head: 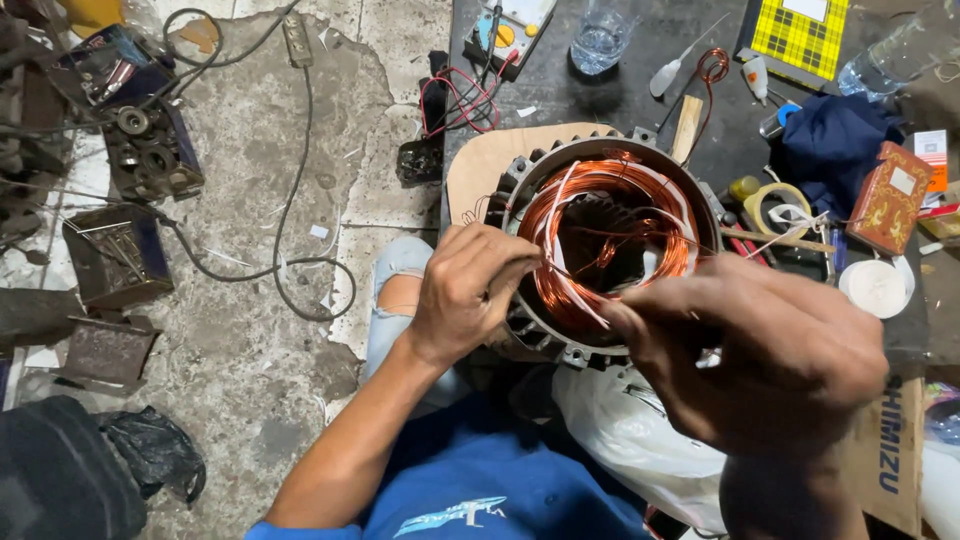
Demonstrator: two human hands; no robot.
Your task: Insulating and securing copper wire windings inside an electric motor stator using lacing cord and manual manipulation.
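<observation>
From the head camera, a round motor stator (610,250) with grey metal fins sits at the near edge of the dark counter (640,80), partly on a pale wooden board (480,170). Copper wire coils (560,230) fill its ring, with white paper strips tucked among them. The left hand (470,290) lies against the stator's left rim, and the right hand (760,350) hangs over its lower right rim, so the stator sits between them and just beyond both.

The counter is crowded: a glass of water (600,38), a meter with red and black leads (505,25), a small coil of copper wire (712,66), a yellow checked box (800,30), a blue cloth (835,145), a roll of tape (775,210), a red patterned box (888,198) and a white disc (875,288). To the left lies a cracked, stained concrete floor (250,300) with black cables (290,220), metal parts (150,150) and a black bag (150,455). A white plastic bag (640,430) rests below the stator, near the person's blue shirt (480,480).

The left hand is nearly closed, its fingertips pinched at the rim, where a thin copper strand (575,280) runs across to the right hand. The right hand is curled closed too, fingertips pinching the other end of that strand beside a white strip.
</observation>
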